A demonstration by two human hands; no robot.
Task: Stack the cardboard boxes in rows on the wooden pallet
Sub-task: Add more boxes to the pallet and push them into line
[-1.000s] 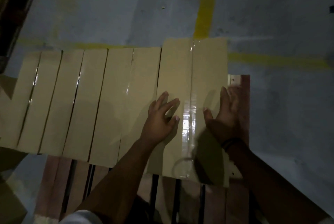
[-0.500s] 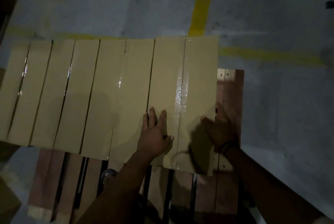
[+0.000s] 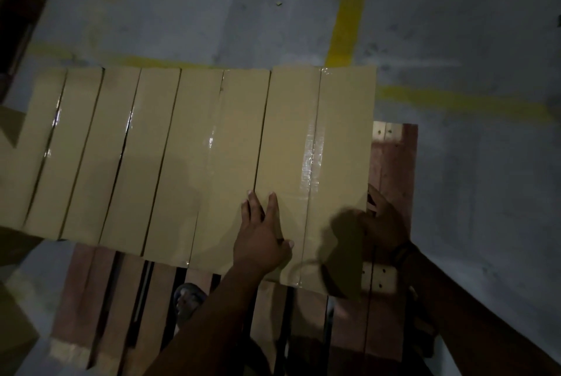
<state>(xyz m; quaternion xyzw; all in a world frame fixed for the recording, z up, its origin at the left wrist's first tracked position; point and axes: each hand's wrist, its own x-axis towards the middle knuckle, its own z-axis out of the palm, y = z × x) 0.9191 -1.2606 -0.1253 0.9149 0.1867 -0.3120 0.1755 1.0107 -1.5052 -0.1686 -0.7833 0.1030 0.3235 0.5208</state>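
Observation:
A row of several tan cardboard boxes (image 3: 145,150) with taped seams lies side by side across the far part of the wooden pallet (image 3: 394,163). The rightmost box (image 3: 315,138) is the newest in the row. My left hand (image 3: 261,239) lies flat on its top near the front edge, fingers together. My right hand (image 3: 382,220) presses against the box's right side, at its near corner, partly in shadow. Both hands touch the box without lifting it.
Bare reddish pallet slats (image 3: 136,315) show in front of the row. A foot in a sandal (image 3: 188,299) is seen through the slats. Yellow floor lines (image 3: 349,11) cross the grey concrete floor. More cardboard (image 3: 12,315) sits at the lower left.
Both hands have slid back toward me along the rightmost box, the right from its top down to its side. The box now sits closer against its neighbour.

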